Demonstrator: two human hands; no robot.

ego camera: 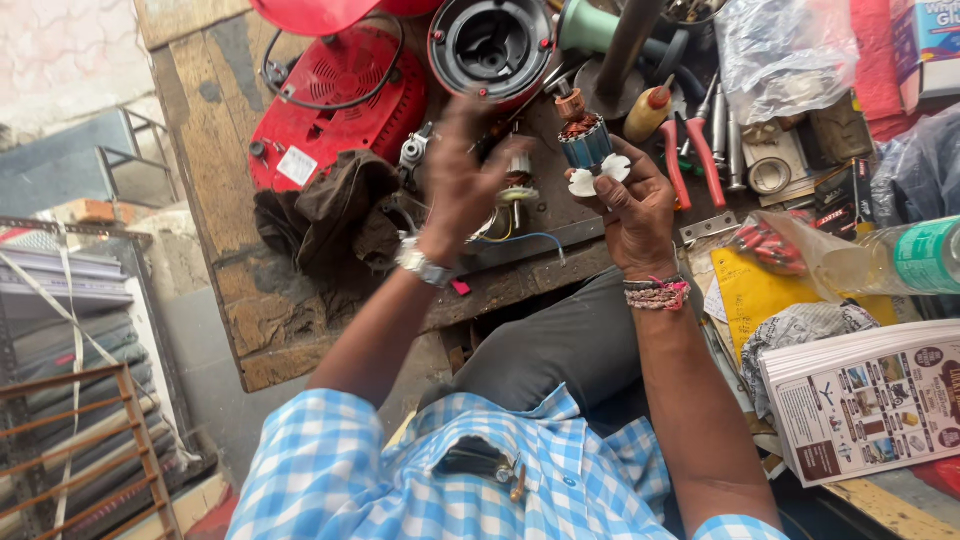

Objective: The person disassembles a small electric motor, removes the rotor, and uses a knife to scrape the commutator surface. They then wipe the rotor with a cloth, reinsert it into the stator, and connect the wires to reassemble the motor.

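head view, looking steeply down, close over workbench (300, 330)

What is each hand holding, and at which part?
The right hand holds a motor armature at its lower end, by the white fan. The left hand is blurred; its grip cannot be told.

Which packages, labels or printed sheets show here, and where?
Stack of leaflets: lower right, white sheets, dark red blocks, small pictures.
Box: top right corner, blue and white.
Sticker: white square on the red cover, upper left.
Bottle: right edge, lying down, green label.
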